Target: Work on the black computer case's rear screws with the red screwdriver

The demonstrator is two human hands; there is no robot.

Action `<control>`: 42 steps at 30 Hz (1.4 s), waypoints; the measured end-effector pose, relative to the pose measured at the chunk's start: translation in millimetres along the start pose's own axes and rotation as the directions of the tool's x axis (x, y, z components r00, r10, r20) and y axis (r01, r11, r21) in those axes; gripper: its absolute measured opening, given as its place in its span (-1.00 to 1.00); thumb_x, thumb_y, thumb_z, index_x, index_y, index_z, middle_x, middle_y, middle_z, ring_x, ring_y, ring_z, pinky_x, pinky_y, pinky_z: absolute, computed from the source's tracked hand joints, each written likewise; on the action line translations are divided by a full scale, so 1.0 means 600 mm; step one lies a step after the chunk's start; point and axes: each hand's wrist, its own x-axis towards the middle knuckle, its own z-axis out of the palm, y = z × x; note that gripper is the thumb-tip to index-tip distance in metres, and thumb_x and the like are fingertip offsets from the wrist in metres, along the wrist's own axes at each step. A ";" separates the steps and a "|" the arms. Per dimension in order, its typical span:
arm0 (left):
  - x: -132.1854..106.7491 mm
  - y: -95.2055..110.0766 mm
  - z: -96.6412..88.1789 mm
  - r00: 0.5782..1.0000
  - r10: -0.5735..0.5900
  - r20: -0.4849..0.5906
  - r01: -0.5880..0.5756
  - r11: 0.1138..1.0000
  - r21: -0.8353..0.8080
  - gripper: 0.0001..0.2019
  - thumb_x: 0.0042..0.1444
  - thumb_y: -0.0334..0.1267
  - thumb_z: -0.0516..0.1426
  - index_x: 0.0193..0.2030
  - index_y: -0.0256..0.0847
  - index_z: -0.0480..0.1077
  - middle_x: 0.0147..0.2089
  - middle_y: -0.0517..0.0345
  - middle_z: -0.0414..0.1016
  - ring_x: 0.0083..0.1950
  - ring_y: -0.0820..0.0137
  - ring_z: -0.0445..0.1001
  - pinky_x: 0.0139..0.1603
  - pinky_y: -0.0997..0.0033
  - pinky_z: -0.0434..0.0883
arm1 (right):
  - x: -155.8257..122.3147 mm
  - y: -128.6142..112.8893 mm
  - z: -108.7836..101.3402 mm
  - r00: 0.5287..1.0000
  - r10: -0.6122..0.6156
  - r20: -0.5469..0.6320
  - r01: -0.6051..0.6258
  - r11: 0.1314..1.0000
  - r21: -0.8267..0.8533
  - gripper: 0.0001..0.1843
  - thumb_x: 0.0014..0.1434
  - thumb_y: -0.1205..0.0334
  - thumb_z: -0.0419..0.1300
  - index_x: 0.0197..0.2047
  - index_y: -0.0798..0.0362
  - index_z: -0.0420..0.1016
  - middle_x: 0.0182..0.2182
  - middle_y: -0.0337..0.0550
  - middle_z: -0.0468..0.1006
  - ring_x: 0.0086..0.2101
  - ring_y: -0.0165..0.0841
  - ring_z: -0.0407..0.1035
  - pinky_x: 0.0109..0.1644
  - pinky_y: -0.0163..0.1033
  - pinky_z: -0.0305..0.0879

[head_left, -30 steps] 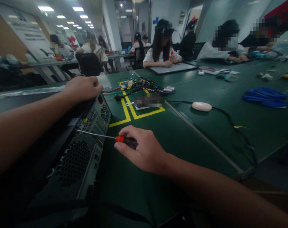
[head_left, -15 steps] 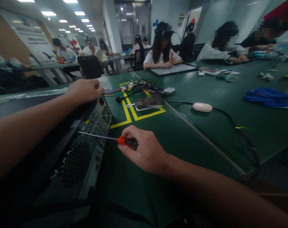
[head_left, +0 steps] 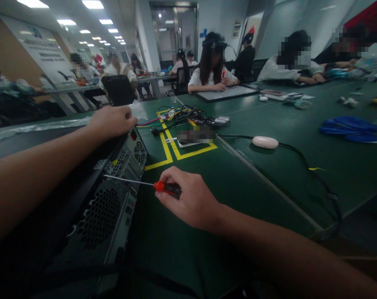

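Beside the computer case (head_left: 107, 207), right hand (head_left: 191, 203) grips screwdriver (head_left: 144, 185).

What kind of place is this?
Probably an electronics workshop or training room: long green tables, a computer case with a screwdriver at its back, and people seated working.

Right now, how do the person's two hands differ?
The left hand lies curled over the top far edge of the computer case. The right hand sits lower, beside the case's rear panel, above the green table. The left hand holds no tool, while the right hand grips a red-handled screwdriver whose shaft points at that panel. Both hands are bare and closed.
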 end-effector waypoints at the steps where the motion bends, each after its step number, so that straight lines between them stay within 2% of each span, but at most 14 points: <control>1: 0.000 0.001 0.000 1.000 -0.005 0.000 0.005 1.000 0.002 -0.41 0.32 0.05 -0.11 0.16 -0.29 0.54 0.08 -0.35 0.62 0.12 -0.12 0.59 0.13 -0.10 0.48 | 0.000 0.000 0.000 1.000 -0.001 -0.001 0.001 1.000 0.000 -0.87 0.33 0.23 0.28 -0.09 0.02 0.45 -0.26 -0.19 0.65 -0.31 -0.34 0.51 -0.20 -0.22 0.37; 16: -0.001 0.002 -0.001 1.000 -0.012 0.005 0.012 1.000 0.004 -0.42 0.31 0.05 -0.11 0.14 -0.29 0.54 0.07 -0.38 0.62 0.13 -0.19 0.59 0.10 -0.14 0.50 | 0.000 -0.004 0.000 1.000 0.021 0.004 -0.021 1.000 -0.002 -0.86 0.33 0.21 0.32 -0.09 0.01 0.45 -0.27 -0.21 0.65 -0.32 -0.35 0.50 -0.22 -0.23 0.35; 21: -0.001 0.001 0.000 1.000 -0.005 -0.008 0.005 1.000 0.013 -0.42 0.31 0.04 -0.12 0.14 -0.27 0.53 0.09 -0.35 0.63 0.12 -0.14 0.59 0.11 -0.08 0.50 | -0.001 -0.004 0.000 0.999 0.040 0.008 -0.040 0.999 -0.006 -0.86 0.33 0.20 0.31 -0.10 0.01 0.46 -0.26 -0.20 0.65 -0.31 -0.34 0.50 -0.21 -0.24 0.35; 37: -0.001 -0.001 -0.002 1.000 0.003 0.006 -0.003 1.000 -0.014 -0.39 0.32 0.10 -0.11 0.16 -0.27 0.53 0.08 -0.36 0.63 0.12 -0.11 0.60 0.13 -0.07 0.48 | -0.001 -0.001 -0.002 1.000 -0.008 -0.025 0.007 0.999 -0.043 -0.83 0.34 0.14 0.34 -0.10 0.06 0.53 -0.24 -0.16 0.66 -0.28 -0.34 0.51 -0.17 -0.23 0.34; 42: -0.001 0.001 -0.003 1.000 0.003 0.016 -0.003 1.000 -0.004 -0.40 0.32 0.07 -0.12 0.16 -0.29 0.53 0.11 -0.39 0.62 0.14 -0.15 0.59 0.14 -0.12 0.48 | 0.001 -0.001 -0.003 0.999 -0.031 -0.017 0.029 0.996 -0.079 -0.78 0.43 0.09 0.25 -0.13 0.07 0.58 -0.26 -0.15 0.64 -0.27 -0.34 0.49 -0.15 -0.23 0.30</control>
